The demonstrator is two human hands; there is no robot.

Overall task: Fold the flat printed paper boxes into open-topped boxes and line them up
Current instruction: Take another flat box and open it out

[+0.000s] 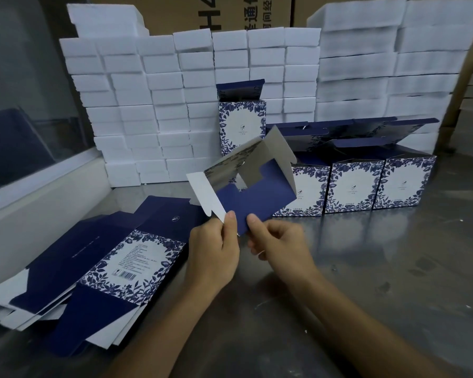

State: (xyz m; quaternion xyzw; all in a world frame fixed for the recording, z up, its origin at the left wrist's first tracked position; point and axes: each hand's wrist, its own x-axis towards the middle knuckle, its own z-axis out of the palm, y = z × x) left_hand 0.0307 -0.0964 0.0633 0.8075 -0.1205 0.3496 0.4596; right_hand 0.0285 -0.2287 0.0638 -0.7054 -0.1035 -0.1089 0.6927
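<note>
The head view shows the half-opened printed box (pixel 246 186) held above the worktop (pixel 366 268), its long axis running up and away from both hands, left hand (pixel 213 252) and right hand (pixel 279 241) each pinching its near blue flap, equally near.

"H4" on brown carton (pixel 202 12), Chinese characters beside

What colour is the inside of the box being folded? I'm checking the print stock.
Shiny silver inside the box being folded, seen in the head view.
</note>
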